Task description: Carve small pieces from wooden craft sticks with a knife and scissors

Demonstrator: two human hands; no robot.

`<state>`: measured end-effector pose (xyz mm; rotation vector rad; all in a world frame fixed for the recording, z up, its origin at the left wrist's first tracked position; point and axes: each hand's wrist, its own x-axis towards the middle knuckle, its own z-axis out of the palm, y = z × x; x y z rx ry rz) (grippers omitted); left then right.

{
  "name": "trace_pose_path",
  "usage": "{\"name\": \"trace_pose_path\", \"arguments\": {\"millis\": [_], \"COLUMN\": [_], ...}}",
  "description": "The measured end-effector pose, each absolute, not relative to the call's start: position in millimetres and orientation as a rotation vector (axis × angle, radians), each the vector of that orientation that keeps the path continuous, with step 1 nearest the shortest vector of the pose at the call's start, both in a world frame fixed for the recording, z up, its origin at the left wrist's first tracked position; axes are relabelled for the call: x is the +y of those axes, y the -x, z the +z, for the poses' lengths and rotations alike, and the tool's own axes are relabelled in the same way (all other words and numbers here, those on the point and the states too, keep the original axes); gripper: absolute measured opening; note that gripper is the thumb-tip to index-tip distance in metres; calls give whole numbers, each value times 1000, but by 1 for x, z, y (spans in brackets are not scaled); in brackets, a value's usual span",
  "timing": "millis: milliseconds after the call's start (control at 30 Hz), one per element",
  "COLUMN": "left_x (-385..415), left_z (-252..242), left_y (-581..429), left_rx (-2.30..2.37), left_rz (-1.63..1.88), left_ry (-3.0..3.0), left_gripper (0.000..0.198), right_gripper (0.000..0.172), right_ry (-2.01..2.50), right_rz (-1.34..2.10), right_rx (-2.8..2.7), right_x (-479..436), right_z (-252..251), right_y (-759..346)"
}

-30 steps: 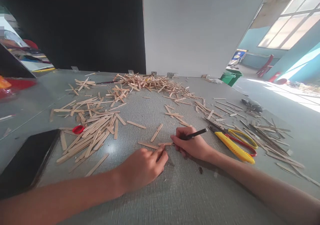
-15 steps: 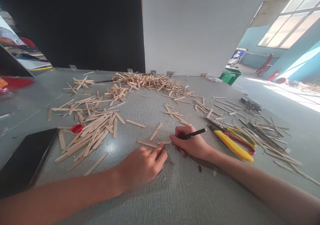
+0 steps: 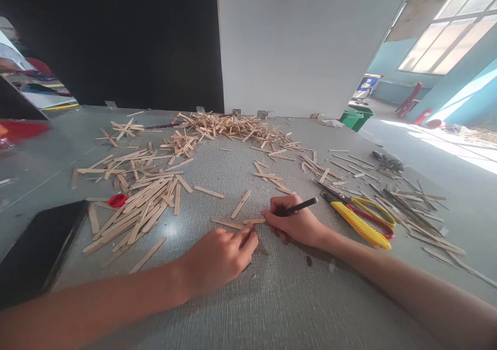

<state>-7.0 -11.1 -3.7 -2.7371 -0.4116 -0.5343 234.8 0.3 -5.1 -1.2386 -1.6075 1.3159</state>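
Note:
My right hand (image 3: 295, 221) is closed around a black pen (image 3: 303, 205), whose rear end points up to the right. Its writing tip is hidden behind my fingers, close to the right end of a short wooden craft stick (image 3: 254, 221). With its fingertips, my left hand (image 3: 221, 257) presses that craft stick down on the grey table (image 3: 279, 298). Another craft stick (image 3: 225, 223) lies just left of it, partly covered by my left fingers. A third craft stick (image 3: 241, 204), with a dark mark near its middle, rests at a slant just beyond them.
Loose craft sticks (image 3: 151, 200) are heaped at left, with a bigger pile (image 3: 229, 126) by the upright panel (image 3: 303, 44). A red cap (image 3: 117, 200) and black phone (image 3: 34, 246) lie left. Scissors (image 3: 375, 210), a yellow utility knife (image 3: 361, 227) and wood slivers (image 3: 419, 215) lie right.
The camera view has shifted very slightly. Both hands keep the same pose, with the pen and the pressed craft stick in nearly the same place.

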Motion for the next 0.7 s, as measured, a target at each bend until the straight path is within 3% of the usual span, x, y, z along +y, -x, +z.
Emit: {"name": "trace_pose_path", "arguments": {"millis": [700], "left_x": [-11], "left_z": [-2], "left_y": [6], "left_rx": [-420], "left_rz": [-519], "left_ry": [2735], "left_gripper": [36], "right_gripper": [39], "right_ry": [1269], "right_rz": [1326], "right_rx": [-1570], "right_x": [1], "right_z": [-3], "right_y": [-235]}}
